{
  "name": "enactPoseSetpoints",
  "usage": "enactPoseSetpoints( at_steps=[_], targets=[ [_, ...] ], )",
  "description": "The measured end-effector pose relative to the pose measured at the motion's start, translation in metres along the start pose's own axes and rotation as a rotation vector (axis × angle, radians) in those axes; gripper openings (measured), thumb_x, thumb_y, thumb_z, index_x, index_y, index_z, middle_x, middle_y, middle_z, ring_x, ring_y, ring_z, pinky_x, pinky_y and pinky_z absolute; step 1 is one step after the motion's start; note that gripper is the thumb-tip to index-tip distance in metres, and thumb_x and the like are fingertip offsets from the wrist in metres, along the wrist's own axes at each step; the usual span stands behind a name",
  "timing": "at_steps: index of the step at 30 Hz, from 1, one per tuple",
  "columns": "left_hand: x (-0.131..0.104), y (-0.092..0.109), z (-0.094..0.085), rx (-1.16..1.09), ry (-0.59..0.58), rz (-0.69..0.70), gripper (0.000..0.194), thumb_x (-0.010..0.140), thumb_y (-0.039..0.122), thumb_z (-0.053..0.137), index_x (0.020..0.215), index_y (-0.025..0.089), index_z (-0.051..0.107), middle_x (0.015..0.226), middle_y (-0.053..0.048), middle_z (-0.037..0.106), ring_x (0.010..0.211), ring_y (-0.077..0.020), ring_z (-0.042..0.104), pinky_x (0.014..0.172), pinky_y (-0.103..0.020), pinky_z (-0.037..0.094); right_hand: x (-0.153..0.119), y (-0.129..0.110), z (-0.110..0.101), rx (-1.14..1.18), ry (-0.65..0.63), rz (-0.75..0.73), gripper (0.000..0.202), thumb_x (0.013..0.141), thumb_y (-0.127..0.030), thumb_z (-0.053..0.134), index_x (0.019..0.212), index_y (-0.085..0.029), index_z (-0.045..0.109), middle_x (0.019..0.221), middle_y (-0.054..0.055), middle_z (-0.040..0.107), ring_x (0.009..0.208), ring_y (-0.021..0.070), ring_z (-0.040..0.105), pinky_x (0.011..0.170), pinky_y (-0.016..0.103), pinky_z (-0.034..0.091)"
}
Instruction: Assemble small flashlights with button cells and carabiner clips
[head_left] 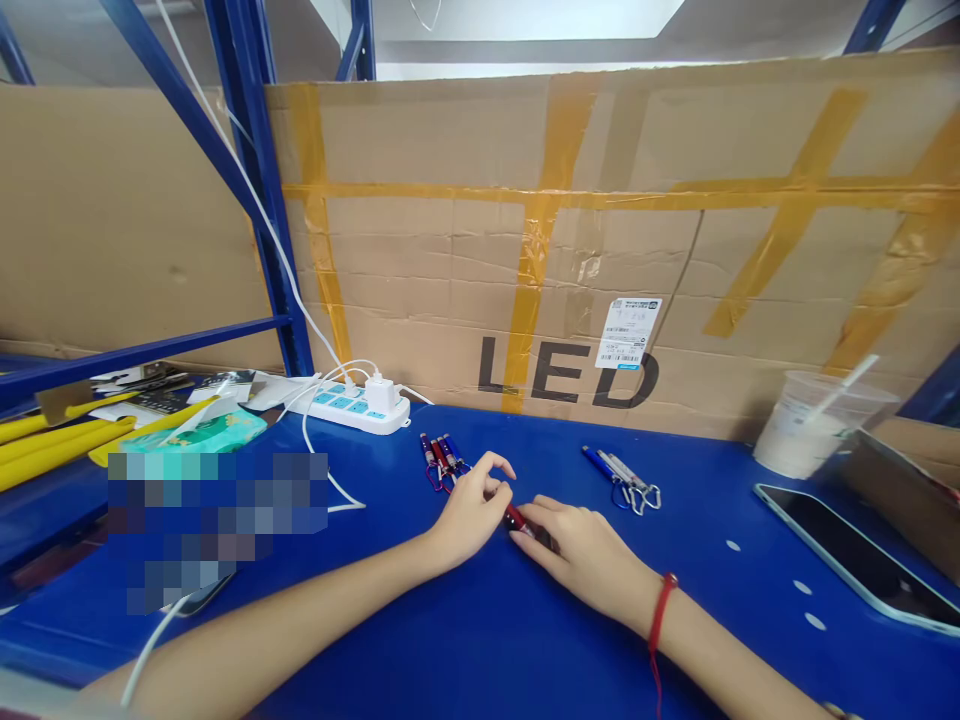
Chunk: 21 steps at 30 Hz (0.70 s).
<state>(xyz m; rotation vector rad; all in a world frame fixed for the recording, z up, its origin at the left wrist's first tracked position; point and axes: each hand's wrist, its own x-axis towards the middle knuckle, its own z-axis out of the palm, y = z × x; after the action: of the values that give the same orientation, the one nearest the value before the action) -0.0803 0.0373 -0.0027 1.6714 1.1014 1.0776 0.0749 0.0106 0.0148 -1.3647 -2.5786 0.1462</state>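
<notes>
A slim red metal tube, which looks like a keychain flashlight, is between my two hands above the blue tabletop. My left hand pinches its far end with thumb and fingers. Around its near end, my right hand is closed, hiding most of that part. Just behind my left hand lie several similar tubes in red, blue and dark purple, with small clips. Beyond my right hand sits another group, one blue tube and silver ones with carabiner clips.
A white power strip with plugs and cables stands at the back left. Yellow-handled items and a teal packet lie farther left. At right are a plastic cup with a straw and a phone. Cardboard walls the back.
</notes>
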Motion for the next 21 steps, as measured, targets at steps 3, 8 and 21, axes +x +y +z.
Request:
enactPoseSetpoints(
  at_steps=[3,8,21],
  targets=[
    [0.000,0.000,0.000,0.023,-0.010,0.009,0.015,0.075,0.011,0.038,0.086,0.019,0.044,0.045,0.011,0.037,0.041,-0.0074,0.032,0.046,-0.020,0.028,0.000,-0.001,0.004,0.046,0.040,0.021,0.023,0.093,-0.033,0.040,0.083,-0.020,0.057,0.078,0.000,0.059,0.060,0.0143,0.055,0.051,0.024,0.030],
    [-0.001,0.000,-0.002,0.030,0.010,0.040,0.011,0.080,0.016,0.038,0.088,0.020,0.044,0.046,0.010,0.039,0.045,-0.0087,0.037,0.050,-0.020,0.032,0.002,0.000,0.012,0.298,0.164,0.034,0.018,0.093,-0.028,0.041,0.092,-0.024,0.058,0.089,-0.001,0.065,0.077,0.0156,0.060,0.063,0.024,0.040],
    [-0.002,-0.001,-0.002,0.054,0.014,0.062,0.011,0.081,0.020,0.038,0.090,0.021,0.043,0.048,0.009,0.041,0.047,-0.0099,0.040,0.054,-0.021,0.033,0.001,0.000,0.012,0.417,0.252,0.029,0.026,0.094,-0.025,0.034,0.108,-0.025,0.056,0.100,0.004,0.062,0.089,0.0177,0.060,0.073,0.028,0.047]
  ],
)
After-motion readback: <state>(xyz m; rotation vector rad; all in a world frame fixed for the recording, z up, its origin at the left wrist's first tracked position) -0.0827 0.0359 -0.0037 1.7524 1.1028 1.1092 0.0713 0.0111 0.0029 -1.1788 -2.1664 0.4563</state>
